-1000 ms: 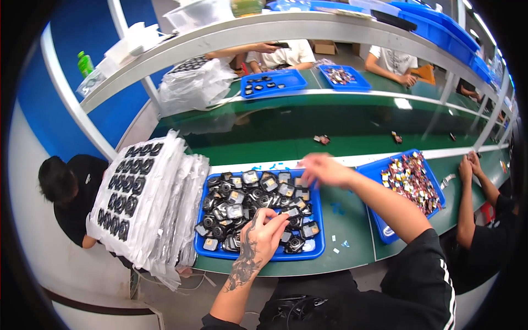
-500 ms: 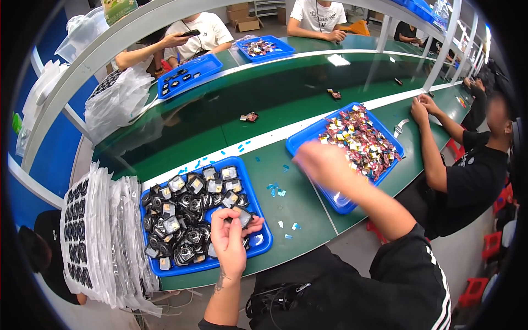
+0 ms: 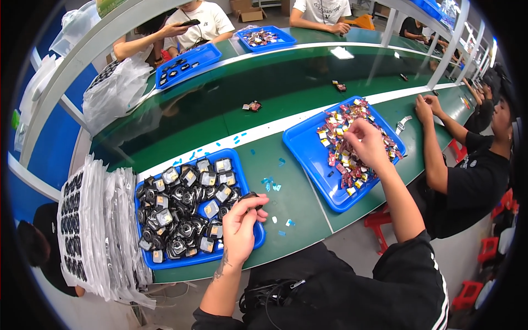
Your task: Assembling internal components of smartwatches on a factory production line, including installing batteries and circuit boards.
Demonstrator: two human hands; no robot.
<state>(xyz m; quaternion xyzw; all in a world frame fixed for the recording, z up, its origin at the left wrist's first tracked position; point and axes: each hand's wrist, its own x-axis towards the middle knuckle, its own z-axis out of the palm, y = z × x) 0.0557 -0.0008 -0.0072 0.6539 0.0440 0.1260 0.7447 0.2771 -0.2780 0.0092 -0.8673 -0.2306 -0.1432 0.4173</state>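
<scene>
Bare forearms and a black short-sleeved top seen from above

The left hand (image 3: pixel 240 223) has a dark tattoo running along the inner wrist and lower forearm; the right hand (image 3: pixel 367 142) and its forearm carry no markings or jewellery. The right sleeve ends above the elbow and bears white stripes down its outer side, and thin black cables lie looped against the black clothing at the waist

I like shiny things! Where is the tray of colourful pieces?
In the head view, the blue tray of colourful pieces sits on the right, under the right hand.
</scene>
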